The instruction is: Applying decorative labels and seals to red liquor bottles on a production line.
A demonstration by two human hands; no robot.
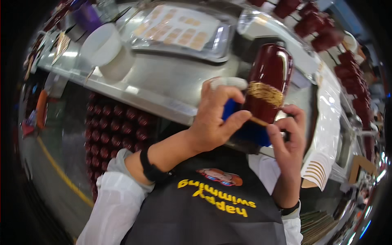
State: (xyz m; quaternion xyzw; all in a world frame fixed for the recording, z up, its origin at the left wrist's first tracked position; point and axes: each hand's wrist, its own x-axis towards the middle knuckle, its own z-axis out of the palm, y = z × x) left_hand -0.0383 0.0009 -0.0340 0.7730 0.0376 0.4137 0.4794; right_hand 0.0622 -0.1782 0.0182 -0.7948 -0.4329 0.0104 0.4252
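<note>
A glossy dark red bottle [270, 75] with a band of gold pattern around its middle stands tilted on a blue pad [250, 131] at the edge of a steel workbench [171, 81]. My left hand [216, 118] grips the bottle's lower left side, its index finger wrapped in white tape. My right hand [289, 134] is just below the bottle and pinches a thin wooden stick [259, 121] whose tip touches the bottle under the gold band.
A white tub [108, 51] and a steel tray [179, 30] of tan stickers sit at the back of the bench. Several more red bottles [322, 36] line the right side. A crate of red caps [116, 126] lies below left. A sheet with gold curved strips [317, 173] hangs right.
</note>
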